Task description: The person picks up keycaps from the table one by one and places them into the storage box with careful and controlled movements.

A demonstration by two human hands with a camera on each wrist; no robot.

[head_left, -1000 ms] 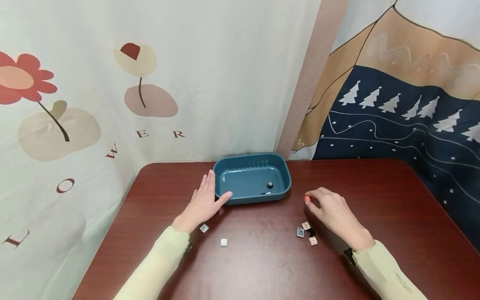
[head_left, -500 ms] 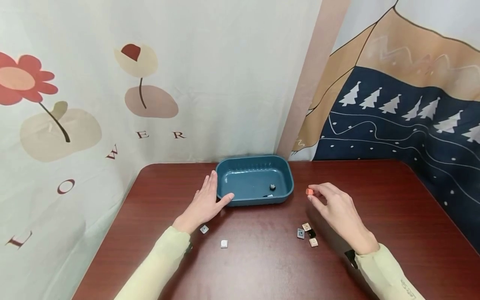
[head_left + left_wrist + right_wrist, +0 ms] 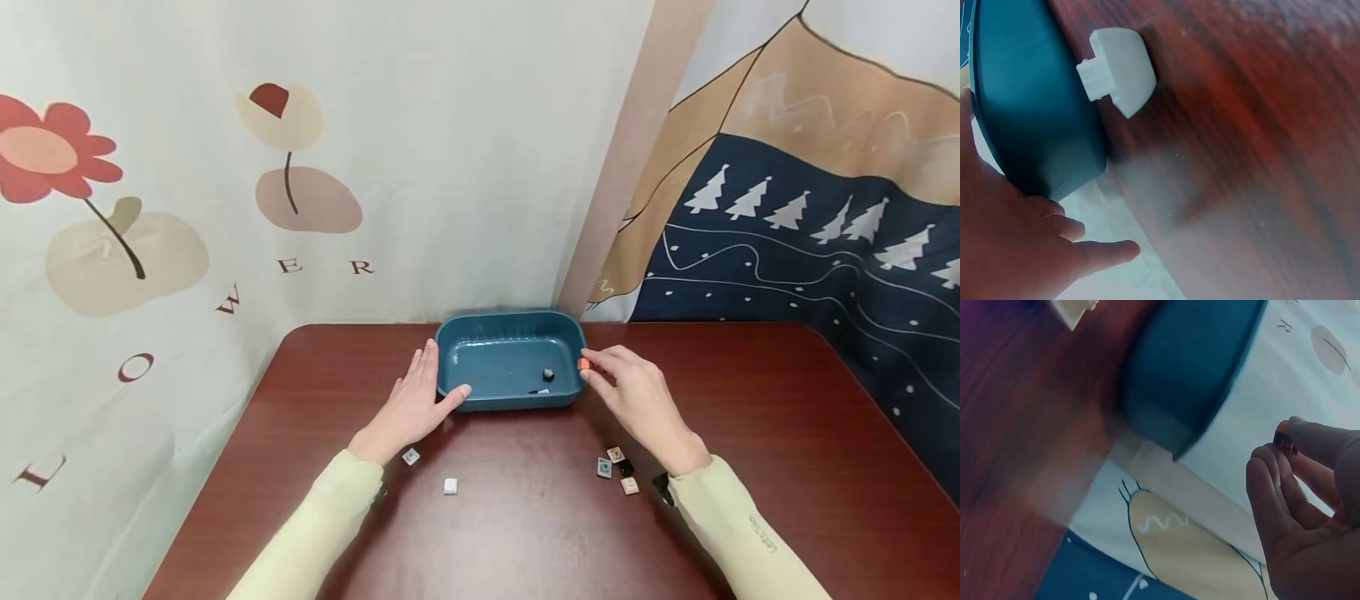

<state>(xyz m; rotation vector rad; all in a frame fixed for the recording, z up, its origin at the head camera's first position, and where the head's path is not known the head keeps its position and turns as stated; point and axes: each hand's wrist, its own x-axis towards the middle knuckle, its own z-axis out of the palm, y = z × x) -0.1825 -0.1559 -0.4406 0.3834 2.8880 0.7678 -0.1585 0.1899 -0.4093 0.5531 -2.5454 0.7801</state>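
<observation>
My right hand (image 3: pixel 637 396) pinches an orange keycap (image 3: pixel 584 364) between thumb and fingertips, right at the right rim of a blue-green basin (image 3: pixel 510 403). In the right wrist view the same keycap (image 3: pixel 1284 439) shows at the fingertips. My left hand (image 3: pixel 405 408) rests along the basin's left side, fingers straight and thumb over the front rim corner. Inside the basin lie a dark keycap (image 3: pixel 548 375) and a small black-and-white piece (image 3: pixel 538 392), partly hidden by the front wall. A pale keycap (image 3: pixel 1125 70) with its stem showing appears large in the left wrist view.
On the reddish-brown table (image 3: pixel 525 533), a white keycap (image 3: pixel 451 487) and a greyish one (image 3: pixel 410 457) lie near the left forearm. By the right wrist sit a blue-grey keycap (image 3: pixel 604 467), a beige one (image 3: pixel 616 454), a black one (image 3: pixel 627 468) and a cream one (image 3: pixel 629 485). A printed curtain (image 3: pixel 450 167) hangs behind.
My right hand has lifted the orange keycap from beyond the small cluster and carried it left to the basin's right rim. The left hand stays at the basin, which has shifted slightly right in view.
</observation>
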